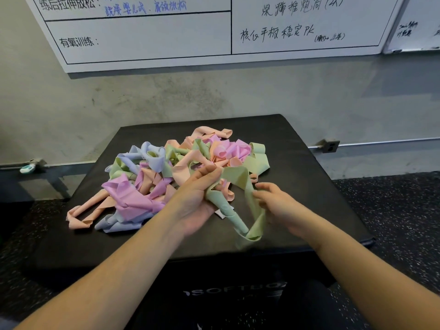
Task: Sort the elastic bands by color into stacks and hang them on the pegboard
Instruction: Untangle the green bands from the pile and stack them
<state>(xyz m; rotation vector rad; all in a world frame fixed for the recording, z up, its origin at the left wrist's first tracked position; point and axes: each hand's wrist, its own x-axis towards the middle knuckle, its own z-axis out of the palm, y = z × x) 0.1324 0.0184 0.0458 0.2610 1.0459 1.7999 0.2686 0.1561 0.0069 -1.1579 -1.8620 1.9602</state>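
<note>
Mid-frame, our left hand (200, 198) grips a green band (238, 210), fingers curled round it, while our right hand (276, 201) pinches its loop. The mixed pile (166, 167) sits on the black counter (309, 186). We should draw the band free slowly so neighbours don't drag along.

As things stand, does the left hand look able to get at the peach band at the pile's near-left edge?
Probably yes, once freed. The peach band lies exposed on the black box with nothing over it, but the left hand is gripping the green band.
</note>
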